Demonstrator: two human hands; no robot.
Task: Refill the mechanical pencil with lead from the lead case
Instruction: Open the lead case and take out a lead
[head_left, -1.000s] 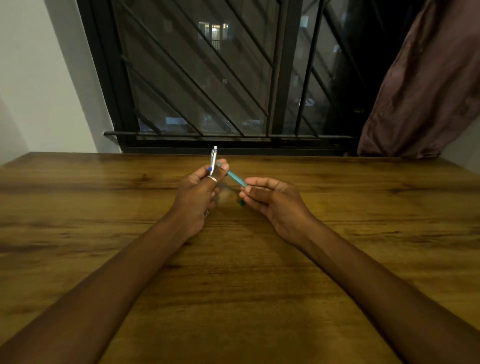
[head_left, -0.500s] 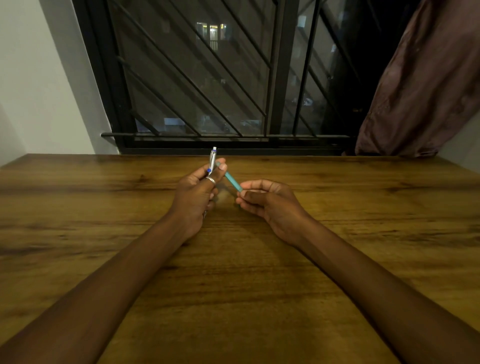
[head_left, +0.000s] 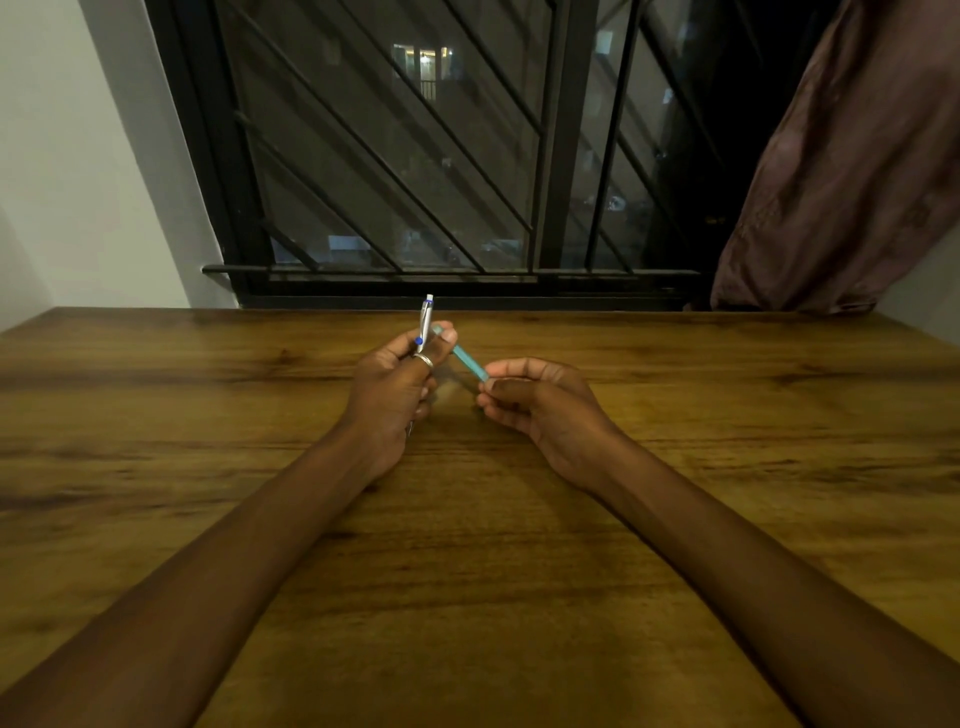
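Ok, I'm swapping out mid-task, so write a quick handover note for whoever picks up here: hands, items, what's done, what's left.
Left hand: closed around the silver mechanical pencil, held upright, cap end up, above the wooden table.
Right hand: pinching one end of the teal lead case; its other end meets the left thumb and fingertips.
Done: both items picked up and brought together.
Cannot tell: whether the case is open or any lead is out.
Left: draw a lead, feed it into the pencil, close up.
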